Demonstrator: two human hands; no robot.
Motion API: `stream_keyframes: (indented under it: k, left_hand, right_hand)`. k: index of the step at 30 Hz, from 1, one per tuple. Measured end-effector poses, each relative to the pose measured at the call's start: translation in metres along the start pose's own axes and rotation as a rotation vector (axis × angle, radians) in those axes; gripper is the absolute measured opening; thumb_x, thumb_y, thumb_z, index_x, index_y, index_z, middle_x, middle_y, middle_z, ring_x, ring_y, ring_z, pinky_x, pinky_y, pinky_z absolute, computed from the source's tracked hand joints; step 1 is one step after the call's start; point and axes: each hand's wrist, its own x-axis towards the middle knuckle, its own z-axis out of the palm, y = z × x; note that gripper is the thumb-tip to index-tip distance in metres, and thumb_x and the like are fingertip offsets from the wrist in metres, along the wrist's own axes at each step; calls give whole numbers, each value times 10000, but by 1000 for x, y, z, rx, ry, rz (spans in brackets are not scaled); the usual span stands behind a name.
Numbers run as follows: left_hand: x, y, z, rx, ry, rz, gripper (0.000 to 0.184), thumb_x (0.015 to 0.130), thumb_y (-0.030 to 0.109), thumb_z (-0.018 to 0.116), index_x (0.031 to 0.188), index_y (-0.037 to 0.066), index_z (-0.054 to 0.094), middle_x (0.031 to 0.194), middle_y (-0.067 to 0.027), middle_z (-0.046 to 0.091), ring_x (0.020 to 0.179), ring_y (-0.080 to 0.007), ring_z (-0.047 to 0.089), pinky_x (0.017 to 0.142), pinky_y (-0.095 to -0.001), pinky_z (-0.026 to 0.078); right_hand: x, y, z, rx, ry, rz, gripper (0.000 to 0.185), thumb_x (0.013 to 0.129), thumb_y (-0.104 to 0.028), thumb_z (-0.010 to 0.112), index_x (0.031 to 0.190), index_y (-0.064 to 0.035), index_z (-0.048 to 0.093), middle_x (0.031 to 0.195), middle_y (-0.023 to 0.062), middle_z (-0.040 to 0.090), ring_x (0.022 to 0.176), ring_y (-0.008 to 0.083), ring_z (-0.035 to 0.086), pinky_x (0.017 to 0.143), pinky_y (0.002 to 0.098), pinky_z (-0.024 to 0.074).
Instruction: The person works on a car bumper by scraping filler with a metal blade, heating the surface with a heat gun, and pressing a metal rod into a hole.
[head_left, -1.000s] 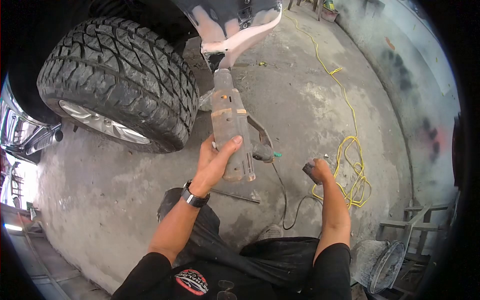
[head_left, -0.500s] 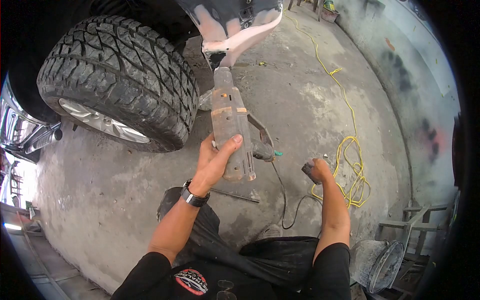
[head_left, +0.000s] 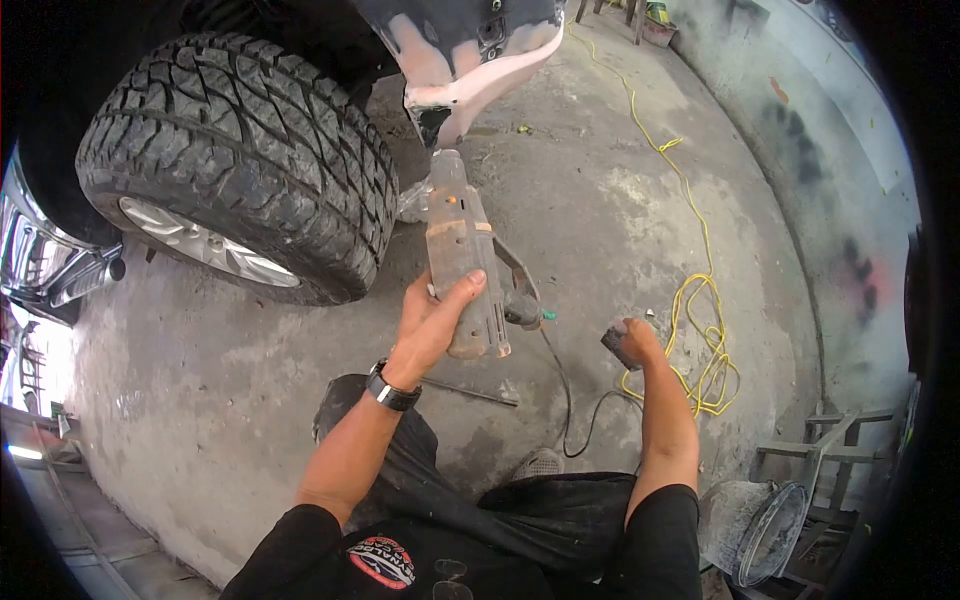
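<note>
My left hand [head_left: 428,325] is wrapped round the body of a dusty, worn heat gun [head_left: 455,235], thumb on top. The gun's nozzle points up at the lower corner of a car body panel [head_left: 480,90], a small gap short of it. That panel is dark with pinkish filler patches and a pale lower edge. Off to the right, above the floor, my right hand [head_left: 640,340] is closed on a dark grey block [head_left: 618,347]; its kind is not clear. A dark cord [head_left: 563,390] runs from the gun's handle down to the floor.
A large treaded tire [head_left: 240,150] with a silver rim stands at the left. On the concrete floor lie a coiled yellow cord [head_left: 715,340] and a thin dark rod [head_left: 470,391]. A dusty bucket-like container [head_left: 745,530] and a metal frame [head_left: 830,440] sit at the lower right.
The heat gun has tilted slightly and its nozzle has dropped a little away from the panel's corner. My right hand has barely moved.
</note>
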Motion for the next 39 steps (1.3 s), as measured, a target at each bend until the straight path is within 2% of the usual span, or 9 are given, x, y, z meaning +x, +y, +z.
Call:
stream_keyframes:
  k: [8, 11, 17, 20, 29, 39]
  left_hand:
    - [0, -2, 3, -47, 14, -20, 625, 890, 345, 731, 1250, -122, 527, 1084, -179, 669, 920, -206, 684, 794, -333, 566]
    - [-5, 6, 5, -27, 6, -23, 647, 884, 365, 722, 1277, -105, 515, 1119, -148, 652, 982, -188, 653, 856, -328, 532]
    - [-9, 14, 5, 11, -10, 24, 652, 888, 367, 716, 1282, -109, 509, 1138, -152, 649, 1007, -183, 640, 891, -329, 515]
    - [-9, 15, 6, -23, 22, 71, 592, 892, 324, 731, 1242, -114, 540, 1089, -176, 671, 943, -200, 676, 811, -332, 557]
    - [-8, 17, 5, -31, -12, 104, 561, 901, 287, 730, 1232, -125, 544, 1075, -175, 674, 933, -196, 676, 810, -331, 557]
    - [-4, 13, 2, 8, 25, 72, 560, 900, 318, 724, 1223, -110, 562, 1071, -164, 680, 930, -193, 677, 809, -333, 556]
  right_hand:
    - [4, 8, 6, 4, 5, -12, 278, 823, -77, 557, 1051, -2, 696, 982, 295, 686, 934, 445, 679, 802, 506, 547]
    - [3, 6, 4, 11, 10, -28, 276, 816, -64, 549, 1039, -1, 699, 977, 296, 686, 929, 446, 680, 800, 506, 548]
    - [5, 11, 8, -20, 11, -23, 276, 805, -66, 558, 1030, 1, 702, 966, 296, 687, 929, 448, 679, 811, 506, 549]
    - [4, 10, 9, -16, 21, -37, 265, 804, -70, 562, 1017, 2, 702, 958, 293, 688, 927, 449, 678, 810, 507, 549]
    - [2, 10, 6, -64, -23, -24, 257, 811, -77, 563, 1018, -3, 697, 982, 284, 690, 948, 439, 675, 825, 501, 546]
    - [3, 11, 6, -61, -4, -56, 234, 858, -134, 564, 993, 1, 701, 956, 281, 692, 936, 434, 678, 812, 496, 543]
